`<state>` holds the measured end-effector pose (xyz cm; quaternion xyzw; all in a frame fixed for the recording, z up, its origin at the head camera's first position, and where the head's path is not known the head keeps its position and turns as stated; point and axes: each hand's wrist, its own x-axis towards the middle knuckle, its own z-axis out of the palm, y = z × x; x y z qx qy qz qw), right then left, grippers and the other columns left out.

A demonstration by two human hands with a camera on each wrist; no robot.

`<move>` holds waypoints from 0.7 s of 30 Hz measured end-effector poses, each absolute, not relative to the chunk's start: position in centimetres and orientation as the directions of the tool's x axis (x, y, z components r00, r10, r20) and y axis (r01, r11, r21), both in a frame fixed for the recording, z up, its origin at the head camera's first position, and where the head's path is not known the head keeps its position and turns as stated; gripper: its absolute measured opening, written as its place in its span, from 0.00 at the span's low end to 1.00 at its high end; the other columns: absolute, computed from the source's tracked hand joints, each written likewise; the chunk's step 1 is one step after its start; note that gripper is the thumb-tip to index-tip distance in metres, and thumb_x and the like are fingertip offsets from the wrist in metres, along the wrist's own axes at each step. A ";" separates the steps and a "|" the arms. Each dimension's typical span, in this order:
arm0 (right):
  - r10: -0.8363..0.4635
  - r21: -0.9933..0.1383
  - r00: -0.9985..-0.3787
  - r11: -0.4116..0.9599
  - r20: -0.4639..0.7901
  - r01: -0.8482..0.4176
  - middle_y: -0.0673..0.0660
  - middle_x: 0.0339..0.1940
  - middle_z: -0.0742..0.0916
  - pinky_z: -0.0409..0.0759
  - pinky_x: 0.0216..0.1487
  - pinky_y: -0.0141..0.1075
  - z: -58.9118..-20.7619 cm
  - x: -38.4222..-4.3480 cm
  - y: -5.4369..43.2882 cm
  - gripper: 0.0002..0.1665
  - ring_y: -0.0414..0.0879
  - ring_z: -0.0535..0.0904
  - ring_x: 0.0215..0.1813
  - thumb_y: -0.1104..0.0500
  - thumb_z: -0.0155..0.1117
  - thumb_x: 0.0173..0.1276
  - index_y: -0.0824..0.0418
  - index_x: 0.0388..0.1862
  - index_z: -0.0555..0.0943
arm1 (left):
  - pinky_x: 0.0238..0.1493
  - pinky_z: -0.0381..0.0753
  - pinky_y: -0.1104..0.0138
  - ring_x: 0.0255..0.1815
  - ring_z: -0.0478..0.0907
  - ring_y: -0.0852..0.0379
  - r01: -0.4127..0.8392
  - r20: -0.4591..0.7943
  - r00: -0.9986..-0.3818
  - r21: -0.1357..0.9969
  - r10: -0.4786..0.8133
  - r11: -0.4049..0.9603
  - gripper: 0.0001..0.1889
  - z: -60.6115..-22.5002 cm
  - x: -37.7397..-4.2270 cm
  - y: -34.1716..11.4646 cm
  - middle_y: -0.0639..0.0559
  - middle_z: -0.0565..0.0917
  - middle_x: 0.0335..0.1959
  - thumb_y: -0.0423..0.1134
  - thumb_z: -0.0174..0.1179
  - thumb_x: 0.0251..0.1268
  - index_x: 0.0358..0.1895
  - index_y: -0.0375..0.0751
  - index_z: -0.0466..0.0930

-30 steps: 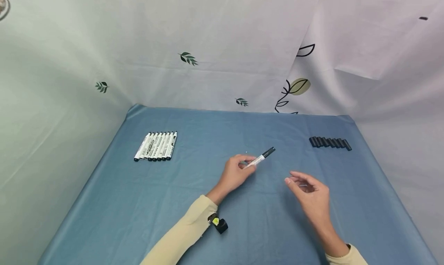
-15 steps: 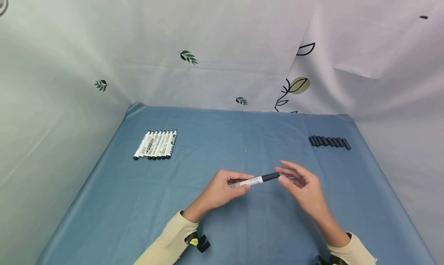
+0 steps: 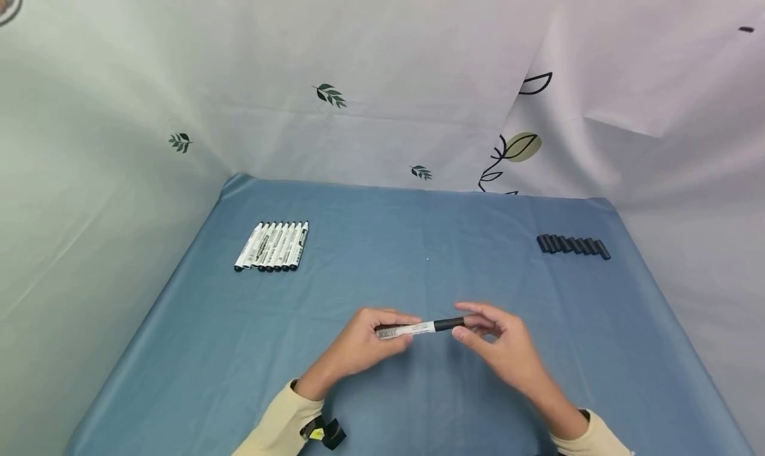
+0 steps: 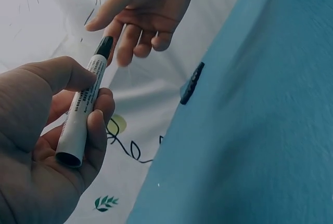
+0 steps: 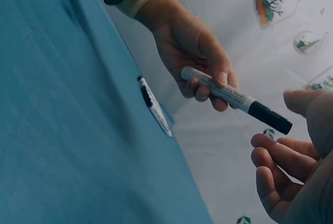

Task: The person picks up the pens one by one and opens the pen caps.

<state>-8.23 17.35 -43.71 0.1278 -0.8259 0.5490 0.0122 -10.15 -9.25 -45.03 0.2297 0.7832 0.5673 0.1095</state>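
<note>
A white marker with a black cap [image 3: 448, 324] is held above the table by my left hand [image 3: 354, 347], which pinches its white barrel [image 5: 229, 94] between thumb and fingers. The capped end points toward my right hand [image 3: 503, 348]. That hand's thumb and fingers are spread around the cap's end, and in the right wrist view a gap shows between them and the cap [image 5: 270, 118]. At the table's left, a row of white markers [image 3: 273, 247] lies side by side. A row of black caps [image 3: 574, 245] lies at the right.
A blue cloth [image 3: 382, 243] covers the table. White printed curtains [image 3: 370, 58] hang behind it and at both sides. A dark wrist device [image 3: 323, 433] is strapped over the left sleeve.
My left hand has drawn the marker toward me and leftward, turning it nearly level. My right hand has moved left and closer to the cap. The two rows lie as before.
</note>
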 end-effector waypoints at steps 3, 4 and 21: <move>-0.187 -0.909 -0.976 0.379 0.109 -0.174 0.48 0.37 0.92 0.85 0.40 0.37 -44.0 -7.8 16.8 0.17 0.38 0.86 0.37 0.57 0.75 0.67 0.57 0.54 0.87 | 0.34 0.81 0.67 0.32 0.80 0.62 0.243 0.088 -0.866 0.934 0.492 0.261 0.12 -45.4 -10.0 -9.7 0.52 0.89 0.47 0.38 0.68 0.69 0.53 0.52 0.89; -0.186 -0.910 -0.978 0.381 0.096 -0.162 0.47 0.36 0.92 0.85 0.41 0.37 -44.1 -7.7 16.6 0.17 0.38 0.86 0.37 0.56 0.75 0.66 0.57 0.53 0.87 | 0.34 0.81 0.67 0.32 0.80 0.62 0.244 0.088 -0.863 0.934 0.497 0.259 0.12 -45.5 -9.9 -9.8 0.52 0.89 0.47 0.38 0.67 0.69 0.53 0.52 0.89; -0.225 -0.890 -0.960 0.384 0.168 -0.246 0.45 0.36 0.91 0.86 0.38 0.38 -44.7 -7.3 15.7 0.09 0.37 0.86 0.35 0.57 0.77 0.64 0.51 0.43 0.90 | 0.40 0.86 0.65 0.39 0.87 0.62 0.179 0.038 -0.880 0.950 0.473 0.256 0.11 -45.5 -9.0 -10.3 0.60 0.90 0.44 0.46 0.72 0.64 0.49 0.58 0.90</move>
